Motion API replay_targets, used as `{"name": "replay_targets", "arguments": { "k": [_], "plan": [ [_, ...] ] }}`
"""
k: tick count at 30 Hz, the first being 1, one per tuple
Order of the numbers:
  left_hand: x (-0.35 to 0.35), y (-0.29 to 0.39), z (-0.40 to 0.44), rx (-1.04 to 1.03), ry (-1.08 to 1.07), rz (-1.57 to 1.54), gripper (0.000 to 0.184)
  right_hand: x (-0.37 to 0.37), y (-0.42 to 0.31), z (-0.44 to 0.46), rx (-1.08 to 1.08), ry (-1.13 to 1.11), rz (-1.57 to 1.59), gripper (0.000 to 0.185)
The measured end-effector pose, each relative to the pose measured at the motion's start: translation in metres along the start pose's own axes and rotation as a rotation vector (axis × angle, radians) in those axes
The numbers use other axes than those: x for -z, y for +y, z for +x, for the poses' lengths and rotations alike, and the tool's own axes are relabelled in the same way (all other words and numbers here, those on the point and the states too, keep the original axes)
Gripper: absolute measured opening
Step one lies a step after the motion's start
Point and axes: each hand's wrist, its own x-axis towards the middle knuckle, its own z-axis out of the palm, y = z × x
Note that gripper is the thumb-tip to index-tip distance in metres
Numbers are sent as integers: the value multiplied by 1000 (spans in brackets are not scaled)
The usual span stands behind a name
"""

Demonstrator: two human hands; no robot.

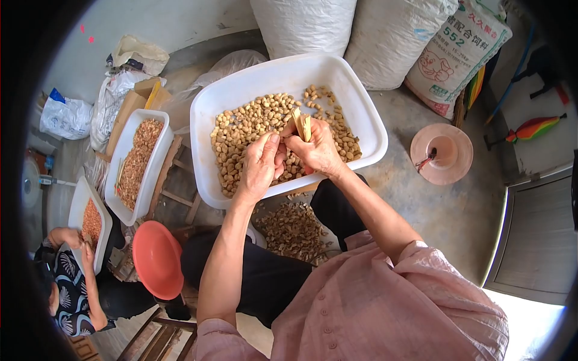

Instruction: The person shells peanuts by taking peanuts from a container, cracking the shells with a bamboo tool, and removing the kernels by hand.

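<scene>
A white tub [205,114] in front of me holds a spread of tan nuts in their shells [241,129], which look like peanuts. Over the middle of it, my right hand [316,147] is closed around a split, pale yellow strip [303,125] that looks like bamboo or wood. My left hand [262,161] is pinched shut beside it, the fingertips of both hands almost meeting. Whatever lies between the left fingertips is too small and hidden to make out.
Broken shells [293,230] lie below the tub between my legs. A red basin [156,260] stands left, near long white tubs of reddish kernels [139,157]. A co-worker's hands [78,240] are over another tub. Full sacks [397,36] stand behind; a pink basin [441,154] is right.
</scene>
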Motion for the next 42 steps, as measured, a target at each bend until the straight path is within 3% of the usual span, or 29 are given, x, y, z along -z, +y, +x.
{"name": "replay_targets", "arguments": {
  "k": [11,24,27,30,33,42],
  "plan": [
    [11,9,3,-41,46,60,18,0,28,10,158,93,-147,11],
    [11,11,1,-42,92,131,22,0,26,12,336,57,-308,12],
    [12,8,3,-100,140,159,22,-6,23,8,328,203,-255,13],
    [12,8,3,-117,187,174,22,-3,18,6,486,307,-461,15],
    [11,8,3,-113,208,159,22,-2,24,9,580,149,-499,15],
    [12,14,2,-115,133,99,20,-4,22,11,382,292,-374,12]
  ]
}}
